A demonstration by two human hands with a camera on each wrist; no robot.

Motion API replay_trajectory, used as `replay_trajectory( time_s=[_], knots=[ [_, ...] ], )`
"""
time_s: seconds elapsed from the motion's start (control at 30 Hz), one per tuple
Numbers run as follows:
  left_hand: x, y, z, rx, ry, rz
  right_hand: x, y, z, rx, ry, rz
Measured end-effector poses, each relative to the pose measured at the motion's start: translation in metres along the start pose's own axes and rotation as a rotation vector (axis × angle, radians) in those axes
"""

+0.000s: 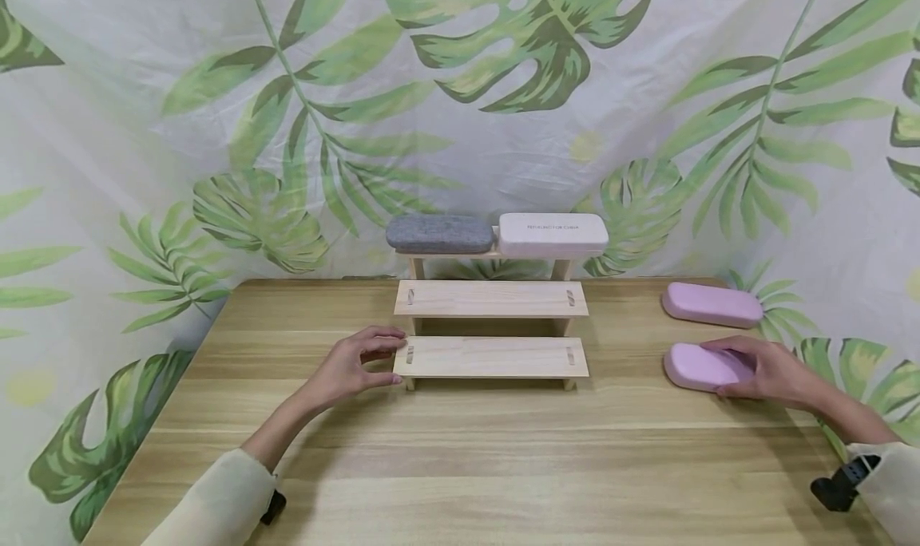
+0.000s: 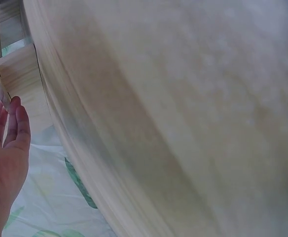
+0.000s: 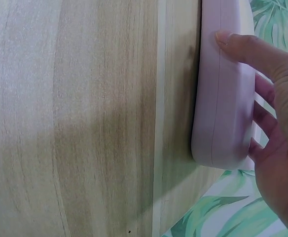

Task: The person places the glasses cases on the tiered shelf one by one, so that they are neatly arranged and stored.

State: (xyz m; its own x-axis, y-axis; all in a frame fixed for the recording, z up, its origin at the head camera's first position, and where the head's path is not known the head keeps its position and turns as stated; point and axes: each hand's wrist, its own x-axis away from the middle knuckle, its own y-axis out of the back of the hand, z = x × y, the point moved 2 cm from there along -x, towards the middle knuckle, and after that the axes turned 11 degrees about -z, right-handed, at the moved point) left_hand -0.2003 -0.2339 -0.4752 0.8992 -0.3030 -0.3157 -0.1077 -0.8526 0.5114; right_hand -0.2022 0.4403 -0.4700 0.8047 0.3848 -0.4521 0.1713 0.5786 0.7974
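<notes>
A three-tier wooden stand stands at the back of the table. My left hand is at the left end of its lowest board, thumb by the front corner and fingers by the rear one; in the left wrist view its fingertips meet the board's edge. Off to the right, my right hand grips a pink glasses case lying on the table, with the thumb on its near side and the fingers round the far side. The right wrist view shows this case with its thin lid seam.
A second pink glasses case lies just behind the gripped one. On the stand's top tier sit a grey fabric case and a white case side by side. A leaf-patterned cloth hangs behind the wooden table.
</notes>
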Motion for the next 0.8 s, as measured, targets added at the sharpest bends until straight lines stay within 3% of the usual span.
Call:
replay_trajectory(
  time_s=[0.23,0.8],
  knots=[
    [0.0006,0.0004,-0.0021,-0.014,-0.016,-0.004,0.0001,0.0003,0.0004,-0.002,-0.002,0.0],
    [0.0064,-0.0009,-0.0016,0.021,0.029,-0.002,-0.0008,-0.0002,-0.0007,0.052,0.035,-0.025]
  ],
)
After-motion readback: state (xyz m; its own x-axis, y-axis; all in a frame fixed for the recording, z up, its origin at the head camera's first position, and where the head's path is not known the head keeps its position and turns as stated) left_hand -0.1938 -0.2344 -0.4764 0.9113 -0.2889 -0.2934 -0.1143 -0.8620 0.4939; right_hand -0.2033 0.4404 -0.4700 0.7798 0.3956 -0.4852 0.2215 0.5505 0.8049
